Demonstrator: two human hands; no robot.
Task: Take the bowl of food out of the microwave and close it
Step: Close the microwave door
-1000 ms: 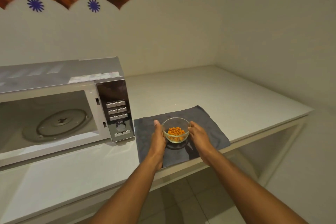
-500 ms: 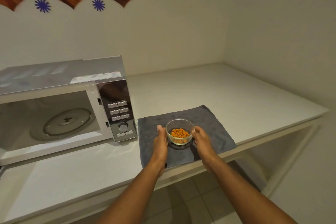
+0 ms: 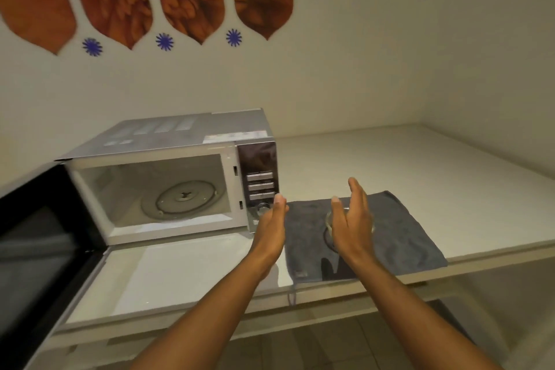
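The silver microwave [image 3: 180,141] stands on the white counter with its dark door [image 3: 39,249] swung open to the left. Its cavity holds only the glass turntable [image 3: 183,197]. The glass bowl [image 3: 329,219] rests on a grey cloth [image 3: 399,231] to the right of the microwave, mostly hidden behind my right hand [image 3: 353,219]. That hand is raised above the bowl, fingers spread, holding nothing. My left hand [image 3: 271,225] hovers open in front of the microwave's control panel [image 3: 259,180], also empty.
The white counter [image 3: 420,177] runs right to a corner between two plain walls. Orange petal decals with blue flowers [image 3: 164,40] sit on the back wall. Tiled floor [image 3: 300,351] shows beneath the counter's front edge.
Both hands have let go of the bowl and lifted off it, shifting left. The view has swung left, bringing the open door into sight.
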